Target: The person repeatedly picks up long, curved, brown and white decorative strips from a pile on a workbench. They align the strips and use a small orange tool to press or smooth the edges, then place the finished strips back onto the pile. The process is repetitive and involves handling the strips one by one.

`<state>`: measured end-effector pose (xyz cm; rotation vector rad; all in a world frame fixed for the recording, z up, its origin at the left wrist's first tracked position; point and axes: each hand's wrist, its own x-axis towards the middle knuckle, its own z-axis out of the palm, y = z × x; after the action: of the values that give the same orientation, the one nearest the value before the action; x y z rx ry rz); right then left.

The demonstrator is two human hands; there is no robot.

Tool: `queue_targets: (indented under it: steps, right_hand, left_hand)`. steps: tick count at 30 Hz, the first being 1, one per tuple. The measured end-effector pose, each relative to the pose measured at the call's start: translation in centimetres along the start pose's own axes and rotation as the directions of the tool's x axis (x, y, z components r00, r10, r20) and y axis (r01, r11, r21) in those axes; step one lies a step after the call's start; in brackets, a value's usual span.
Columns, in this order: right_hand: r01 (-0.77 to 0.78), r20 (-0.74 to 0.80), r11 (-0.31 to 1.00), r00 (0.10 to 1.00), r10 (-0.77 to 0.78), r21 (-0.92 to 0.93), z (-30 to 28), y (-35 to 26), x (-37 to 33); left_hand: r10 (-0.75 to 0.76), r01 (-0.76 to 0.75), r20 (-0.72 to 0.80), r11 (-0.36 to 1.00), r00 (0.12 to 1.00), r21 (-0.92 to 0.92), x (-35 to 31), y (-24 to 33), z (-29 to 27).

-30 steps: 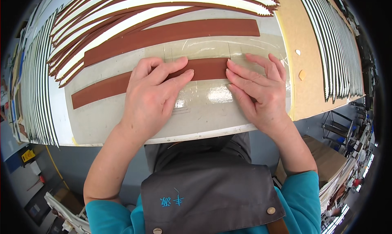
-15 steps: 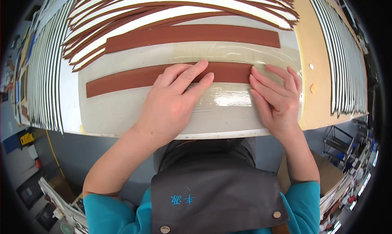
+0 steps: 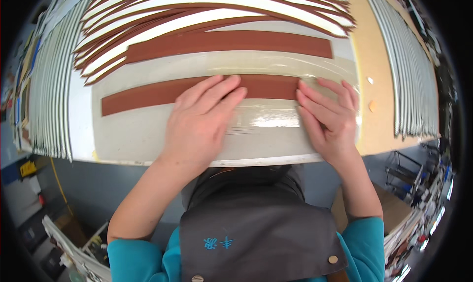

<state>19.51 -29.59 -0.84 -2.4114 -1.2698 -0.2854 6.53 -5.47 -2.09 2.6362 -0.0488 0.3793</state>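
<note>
A flat reddish-brown strip (image 3: 271, 87), leather-like in look, lies crosswise on a grey mat (image 3: 130, 139) near the table's front edge. Across its middle rests my left hand (image 3: 199, 117), palm down, fingers stretched out and slightly spread, partly covering the strip. At the strip's right end, my right hand (image 3: 329, 114) touches with its fingertips, the thumb apart from the bent fingers. Clear, shiny film or tape (image 3: 276, 115) shows on the mat around that end. A second reddish-brown strip (image 3: 231, 43) lies beyond, roughly parallel to the first.
Several narrow brown-edged strips (image 3: 207, 7) overlap on white at the far side. Rows of thin pale strips with dark lines flank the work area, one left (image 3: 54, 99), one right (image 3: 411, 85). Two small scraps, one orange (image 3: 372, 105), lie on the tan board (image 3: 377, 132).
My left hand has slid a little to the left along the near strip. The right hand stays at the strip's end. The whole view has shifted slightly.
</note>
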Motion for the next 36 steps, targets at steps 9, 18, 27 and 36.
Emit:
queue_targets:
  steps: [9,18,27,36]
  right_hand:
    - [-0.684,-0.101,0.647,0.657,0.747,0.338,-4.9,8.5,-4.6]
    - [-0.738,-0.097,0.626,0.625,0.775,0.252,-4.6,10.6,-4.3]
    - [-0.762,0.041,0.592,0.621,0.782,0.261,-5.9,12.0,-5.0]
    - [-0.373,0.179,0.629,0.919,0.351,0.682,-2.7,0.3,4.4]
  left_hand:
    - [0.010,-0.010,-0.028,1.000,1.000,-0.013,0.0,-0.3,0.2]
    - [0.019,-0.020,-0.026,1.000,0.999,-0.018,0.0,-0.4,0.1]
    - [0.000,0.000,-0.008,1.000,1.000,-0.030,-0.4,-0.4,-0.3]
    - [-0.007,-0.001,-0.069,0.994,0.998,-0.112,-0.7,-0.8,0.2]
